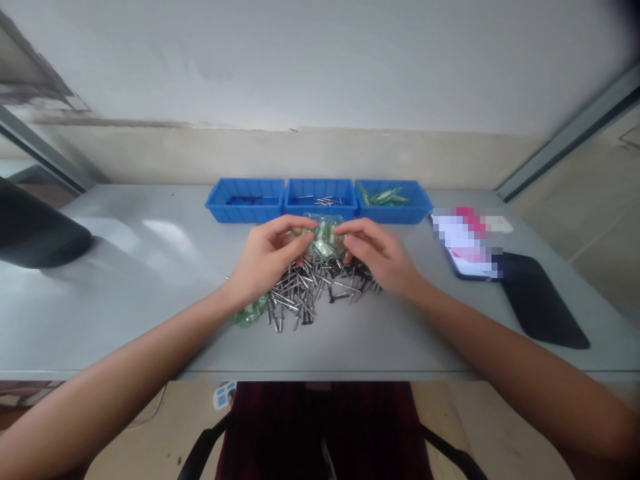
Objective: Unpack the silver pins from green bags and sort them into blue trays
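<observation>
Head view, centre: green packets (326,241) are pinched by the left hand (267,255) and right hand (381,252). Blue trays (245,214), upper centre, are only sparsely filled; most metal pins (296,288) are heaped loose below, seemingly largely unsorted.

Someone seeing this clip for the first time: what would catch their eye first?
Probably the three blue bins side by side at the back of the grey table, the brightest solid colour here. Next, the left hand and right hand meeting at a crinkled green plastic packet just in front of them, over a heap of metal rivet-like pins. Off to the right, a pixelated pink-and-white patch also stands out.
</observation>
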### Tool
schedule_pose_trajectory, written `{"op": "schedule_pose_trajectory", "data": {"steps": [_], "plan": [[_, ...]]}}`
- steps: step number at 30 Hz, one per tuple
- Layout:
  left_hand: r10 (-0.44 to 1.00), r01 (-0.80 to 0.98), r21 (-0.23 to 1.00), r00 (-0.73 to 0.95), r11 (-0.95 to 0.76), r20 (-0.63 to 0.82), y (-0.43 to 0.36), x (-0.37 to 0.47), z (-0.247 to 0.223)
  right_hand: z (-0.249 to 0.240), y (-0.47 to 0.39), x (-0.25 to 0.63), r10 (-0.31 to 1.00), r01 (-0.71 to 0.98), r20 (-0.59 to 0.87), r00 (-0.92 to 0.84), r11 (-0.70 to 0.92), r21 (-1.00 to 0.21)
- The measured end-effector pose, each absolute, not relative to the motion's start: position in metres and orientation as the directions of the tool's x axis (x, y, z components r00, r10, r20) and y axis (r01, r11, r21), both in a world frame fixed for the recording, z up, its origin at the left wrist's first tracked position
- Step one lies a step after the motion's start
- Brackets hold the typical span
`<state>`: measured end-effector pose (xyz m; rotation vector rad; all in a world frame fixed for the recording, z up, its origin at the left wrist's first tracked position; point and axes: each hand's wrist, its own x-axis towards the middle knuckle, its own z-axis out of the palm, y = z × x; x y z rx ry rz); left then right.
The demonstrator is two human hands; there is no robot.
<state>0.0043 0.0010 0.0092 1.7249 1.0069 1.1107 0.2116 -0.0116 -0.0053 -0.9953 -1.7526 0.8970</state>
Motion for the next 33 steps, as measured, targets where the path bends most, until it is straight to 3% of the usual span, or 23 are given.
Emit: {"op": "schedule_pose_trajectory", "data": {"steps": [7, 20, 33], "plan": [[0.91, 0.079, 0.944, 0.304, -0.32, 0.283, 0.0024, 0.0057, 0.0038, -0.0079, -0.0124, 0.206, 0.901, 0.266, 0.364, -0.234, 0.42, -0.868], [0.912, 0.199, 0.907, 0.262, -0.371, 0.315, 0.0044, 0.0045, 0.0055, -0.0065, -0.0109, 0.2071, 0.885, 0.305, 0.42, -0.202, 0.464, -0.832], [0.907, 0.179, 0.914, 0.29, -0.364, 0.305, 0.0054, 0.0049, 0.0049, -0.0068, -0.0113, 0.2072, 0.872, 0.313, 0.447, -0.202, 0.49, -0.814]]}}
